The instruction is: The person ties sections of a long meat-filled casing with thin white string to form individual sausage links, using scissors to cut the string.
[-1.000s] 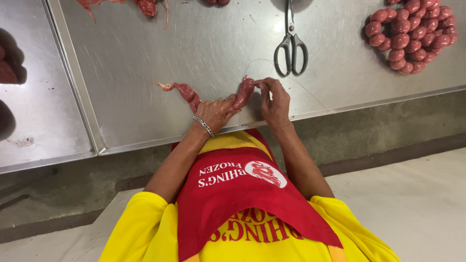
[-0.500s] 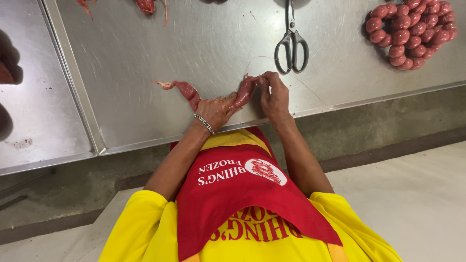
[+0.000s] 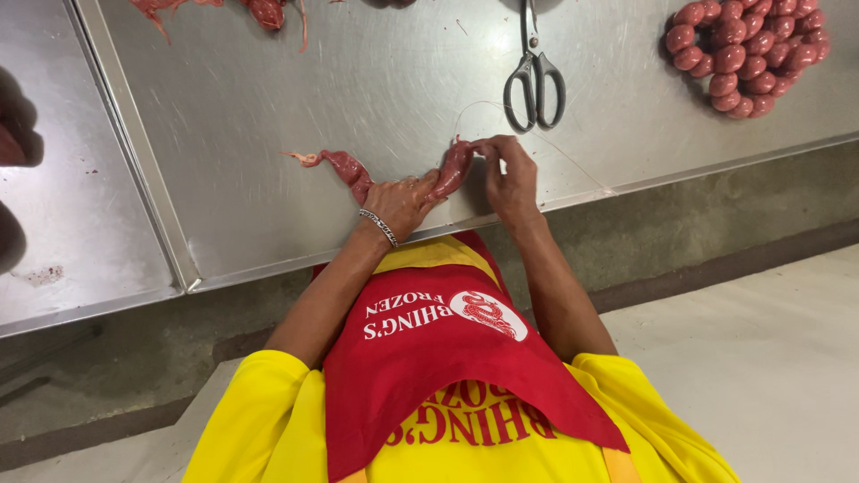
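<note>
A raw pink sausage length [image 3: 449,170] lies on the steel table [image 3: 268,134], its thin tail [image 3: 335,163] trailing to the left. My left hand [image 3: 400,202], with a bracelet at the wrist, presses down on the sausage and grips its middle. My right hand [image 3: 506,174] pinches the sausage's right end, where a thin white string [image 3: 573,161] loops away across the table. Both hands sit close together near the table's front edge.
Scissors [image 3: 534,80] lie just beyond my right hand. A pile of tied round sausage links [image 3: 747,54] sits at the far right. More raw meat pieces [image 3: 259,11] lie along the far edge. A second steel table [image 3: 63,224] adjoins on the left.
My hands stay in the same place on the sausage. The fingers of my right hand have shifted slightly at the sausage's end.
</note>
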